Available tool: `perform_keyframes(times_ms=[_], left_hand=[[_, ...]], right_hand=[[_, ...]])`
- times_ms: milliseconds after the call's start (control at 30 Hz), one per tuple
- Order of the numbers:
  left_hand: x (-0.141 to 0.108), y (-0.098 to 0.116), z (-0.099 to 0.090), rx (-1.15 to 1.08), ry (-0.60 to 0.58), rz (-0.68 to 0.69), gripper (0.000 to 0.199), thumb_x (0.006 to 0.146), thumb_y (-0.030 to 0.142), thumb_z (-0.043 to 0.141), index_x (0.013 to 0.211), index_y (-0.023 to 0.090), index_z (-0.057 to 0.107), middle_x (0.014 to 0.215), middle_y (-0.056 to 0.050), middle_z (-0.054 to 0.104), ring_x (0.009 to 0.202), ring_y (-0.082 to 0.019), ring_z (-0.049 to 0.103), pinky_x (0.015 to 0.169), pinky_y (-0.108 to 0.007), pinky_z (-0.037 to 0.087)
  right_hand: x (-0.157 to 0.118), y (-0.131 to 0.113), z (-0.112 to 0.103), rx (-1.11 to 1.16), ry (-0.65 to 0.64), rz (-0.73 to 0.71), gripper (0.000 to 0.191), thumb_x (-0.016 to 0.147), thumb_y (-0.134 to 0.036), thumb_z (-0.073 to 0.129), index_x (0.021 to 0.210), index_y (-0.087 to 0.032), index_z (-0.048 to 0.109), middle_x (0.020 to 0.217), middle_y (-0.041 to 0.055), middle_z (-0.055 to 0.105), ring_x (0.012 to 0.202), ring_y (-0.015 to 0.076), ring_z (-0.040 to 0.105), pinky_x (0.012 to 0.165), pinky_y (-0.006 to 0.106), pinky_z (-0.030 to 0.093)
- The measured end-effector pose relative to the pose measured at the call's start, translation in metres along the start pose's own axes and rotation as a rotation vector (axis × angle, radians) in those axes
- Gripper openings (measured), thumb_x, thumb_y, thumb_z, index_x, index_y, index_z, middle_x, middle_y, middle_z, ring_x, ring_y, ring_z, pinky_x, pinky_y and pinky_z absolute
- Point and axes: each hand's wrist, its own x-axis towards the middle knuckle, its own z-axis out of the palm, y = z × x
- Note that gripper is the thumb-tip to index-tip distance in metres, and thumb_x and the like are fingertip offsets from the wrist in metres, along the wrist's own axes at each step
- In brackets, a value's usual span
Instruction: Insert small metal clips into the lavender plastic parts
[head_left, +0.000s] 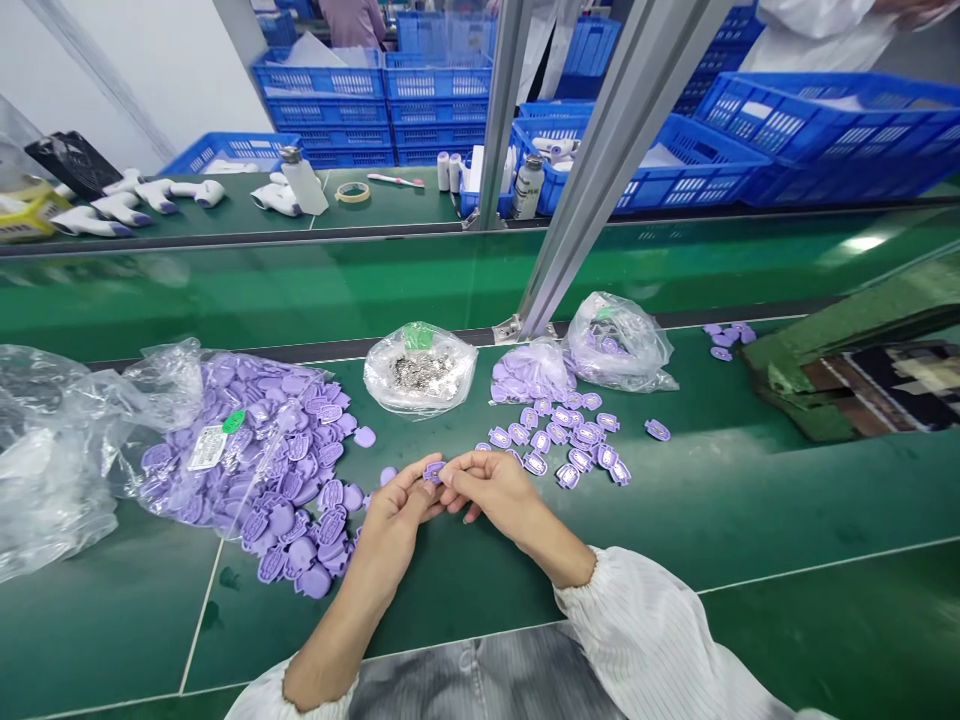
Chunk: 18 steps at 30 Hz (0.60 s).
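Observation:
My left hand [395,513] and my right hand [489,488] meet above the green workbench [465,560]. Their fingertips pinch a small lilac plastic part [433,471] from both sides, and the fingers hide most of it. To the left, a torn clear plastic bag [82,440] spills a large heap of lilac parts [277,470] close to my left hand. To the right, several loose lilac parts [559,440] lie spread out beyond my right hand. A clear bag of small silvery metal pieces [420,370] stands ahead of my hands.
Two more clear bags of lilac parts [592,350] lie farther right. Aluminium uprights [570,170] and a glass panel divide this bench from a second green bench holding white handheld devices [135,200]. Stacked blue crates [322,100] and people in white garments stand behind.

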Motion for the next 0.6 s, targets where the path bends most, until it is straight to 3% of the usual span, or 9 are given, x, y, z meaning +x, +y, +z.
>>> perform_keyframes(times_ms=[233,400,467,600], left_hand=[[0.000,-0.003,0.000,-0.009,-0.001,0.012,0.051,0.082,0.043,0.065,0.124,0.014,0.058,0.103,-0.007,0.073,0.096,-0.017,0.068,0.097,-0.031,0.050],[0.002,-0.007,0.001,-0.032,0.023,0.039,0.044,0.080,0.043,0.068,0.113,0.014,0.062,0.091,-0.005,0.073,0.085,-0.015,0.068,0.090,-0.029,0.053],[0.002,-0.008,0.001,-0.031,0.036,0.059,0.041,0.079,0.042,0.069,0.109,0.014,0.065,0.087,-0.004,0.072,0.081,-0.013,0.066,0.086,-0.028,0.053],[0.000,-0.011,0.004,-0.056,0.080,0.098,0.037,0.076,0.041,0.071,0.102,0.014,0.068,0.082,-0.002,0.070,0.075,-0.012,0.063,0.079,-0.025,0.053]], right_hand=[[0.001,0.007,0.005,-0.031,0.058,-0.044,0.028,0.075,-0.038,0.066,0.084,-0.012,0.061,0.069,0.0031,0.066,0.060,0.0092,0.060,0.044,0.015,0.045],[0.000,0.012,0.008,-0.053,0.089,-0.083,0.029,0.075,-0.040,0.066,0.082,-0.014,0.057,0.068,0.0021,0.064,0.061,0.0106,0.061,0.044,0.016,0.045],[0.001,0.011,0.007,-0.036,0.101,-0.082,0.032,0.073,-0.041,0.067,0.090,-0.015,0.055,0.065,-0.0005,0.063,0.057,0.0104,0.059,0.043,0.017,0.046],[-0.001,0.003,0.001,-0.028,-0.016,0.013,0.045,0.069,-0.047,0.071,0.096,-0.014,0.058,0.061,-0.0007,0.062,0.049,0.0084,0.056,0.047,0.018,0.046]])
